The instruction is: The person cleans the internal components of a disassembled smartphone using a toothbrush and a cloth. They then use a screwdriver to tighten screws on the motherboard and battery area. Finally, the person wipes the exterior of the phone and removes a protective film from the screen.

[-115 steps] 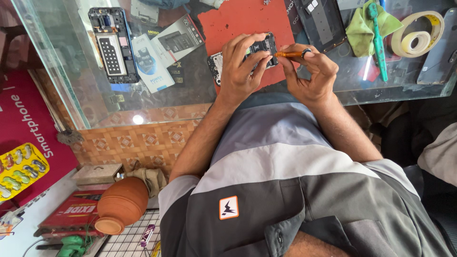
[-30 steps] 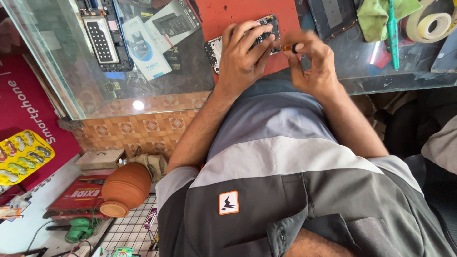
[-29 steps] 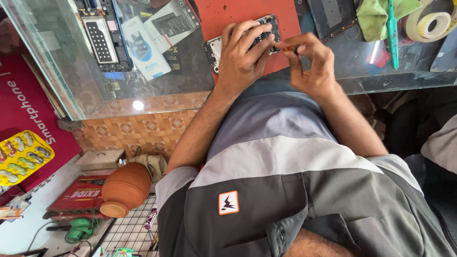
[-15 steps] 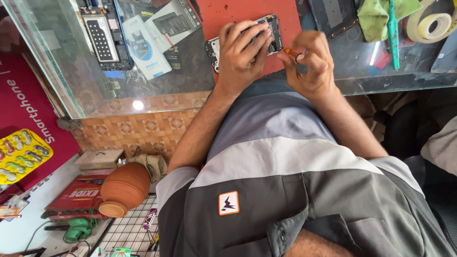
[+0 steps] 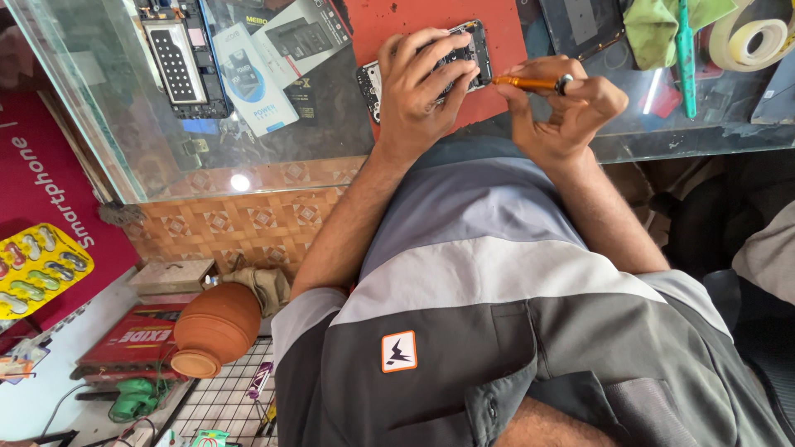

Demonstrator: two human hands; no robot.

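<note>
So the opened phone [image 5: 451,62] is lying back-up on a red work mat [image 5: 497,108] on the glass counter [image 5: 273,149], up around 12 o'clock in the view. The left hand [image 5: 422,87] is spread flat over it, fingers fanned wide and pressing down on the exposed insides, pinning it to the mat. The right hand [image 5: 563,108] sits just at 3 o'clock from the phone, fingers pinched tight around a small orange-handled screwdriver [image 5: 530,83], with the tip pointing toward 9 o'clock and meeting the phone's right edge. Can't tell which screw it's actually on, too small.

Around them: a second gutted phone with a blue frame [image 5: 182,62] way over at 10 o'clock, a few small boxes [image 5: 257,79] between it and the mat, a green cloth [image 5: 654,33] with a teal tool [image 5: 686,50] on it at 1 o'clock, and a roll of tape [image 5: 758,41] at the far corner. Down at 8 o'clock, below the counter, there's a clay pot [image 5: 215,327] lying on its side.
</note>
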